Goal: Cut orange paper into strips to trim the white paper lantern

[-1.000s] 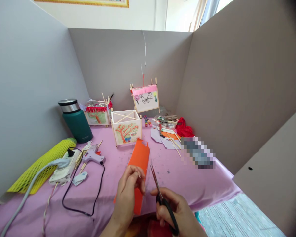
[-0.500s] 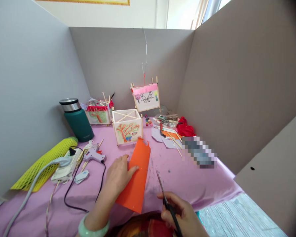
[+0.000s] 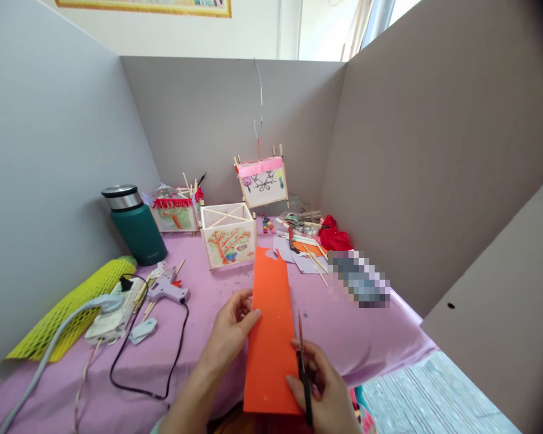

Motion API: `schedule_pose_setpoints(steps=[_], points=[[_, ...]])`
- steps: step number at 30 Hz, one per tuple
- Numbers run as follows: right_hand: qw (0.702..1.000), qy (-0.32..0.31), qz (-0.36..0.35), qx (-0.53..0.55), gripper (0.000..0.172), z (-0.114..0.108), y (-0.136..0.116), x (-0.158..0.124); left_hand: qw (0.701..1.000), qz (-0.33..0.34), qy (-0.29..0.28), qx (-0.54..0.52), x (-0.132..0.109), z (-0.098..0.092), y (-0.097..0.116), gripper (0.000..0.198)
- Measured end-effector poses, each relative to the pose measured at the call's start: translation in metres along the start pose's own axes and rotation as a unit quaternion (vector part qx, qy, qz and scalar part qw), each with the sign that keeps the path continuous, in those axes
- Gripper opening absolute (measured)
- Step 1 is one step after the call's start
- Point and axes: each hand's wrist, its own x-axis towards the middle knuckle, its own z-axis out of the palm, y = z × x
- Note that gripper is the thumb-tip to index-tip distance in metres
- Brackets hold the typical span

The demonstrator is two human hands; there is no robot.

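Gripping a smooth orange paper strip [image 3: 270, 337] and slim steel scissors [image 3: 302, 361].

Glue gun [image 3: 167, 291] left of paper strip [image 3: 271, 337], flask [image 3: 136, 226] behind

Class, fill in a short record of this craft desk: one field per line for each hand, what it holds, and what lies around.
left hand: left hand grips the left edge of the orange paper strip
right hand: right hand holds the scissors, blades pointing away, at the strip's right edge
surface: purple cloth
left of hands: glue gun, power strip, yellow foam net, green flask
behind: three paper lanterns, nearest
right rear: red cloth, sticks and paper scraps
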Motion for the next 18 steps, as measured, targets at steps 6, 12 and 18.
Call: schedule_pose_setpoints(steps=[6, 12, 18], points=[[0.965, -0.014, -0.168, -0.201, 0.045, -0.017, -0.032, 0.018, 0.971, -0.089, -0.043, -0.219, -0.01, 0.006, 0.011, 0.051], [0.935, -0.075, -0.247, -0.245, 0.055, -0.013, -0.051, 0.025, 0.952, -0.104, -0.07, -0.28, -0.02, 0.013, 0.022, 0.028], [0.968, -0.114, -0.171, -0.141, 0.046, -0.013, -0.068, 0.028, 0.942, -0.092, 0.035, -0.321, -0.018, -0.009, 0.029, 0.023]])
